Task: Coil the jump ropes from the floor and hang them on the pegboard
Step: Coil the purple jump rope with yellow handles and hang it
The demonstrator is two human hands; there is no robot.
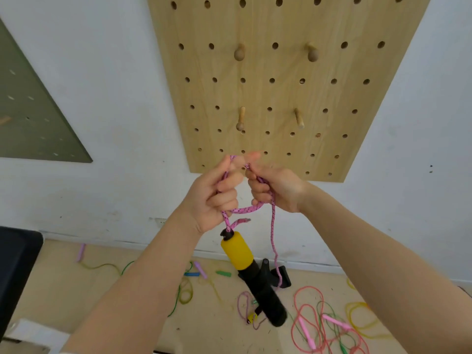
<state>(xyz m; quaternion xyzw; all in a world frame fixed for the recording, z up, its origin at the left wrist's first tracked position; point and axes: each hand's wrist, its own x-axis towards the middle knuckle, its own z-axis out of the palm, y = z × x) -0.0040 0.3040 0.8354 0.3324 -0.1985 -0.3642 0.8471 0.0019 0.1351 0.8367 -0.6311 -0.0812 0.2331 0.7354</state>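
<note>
Both my hands are raised in front of the lower edge of the wooden pegboard [286, 80]. My left hand [217, 195] grips a pink braided jump rope [246, 209], and my right hand [275, 187] grips the same rope beside it. A short loop of rope runs between the two hands. The rope's yellow and black handle [249, 269] hangs tilted below my left hand. A strand drops from my right hand toward the floor. Several wooden pegs stick out of the board; the nearest are one peg [240, 118] and another [298, 118] above my hands.
More jump ropes lie on the wooden floor: a pink one [314, 318], a yellow one [360, 318], a green one [178, 295]. A second yellow handle [251, 318] lies below the hanging one. A grey pegboard [33, 111] hangs at left. A dark object [15, 264] stands at lower left.
</note>
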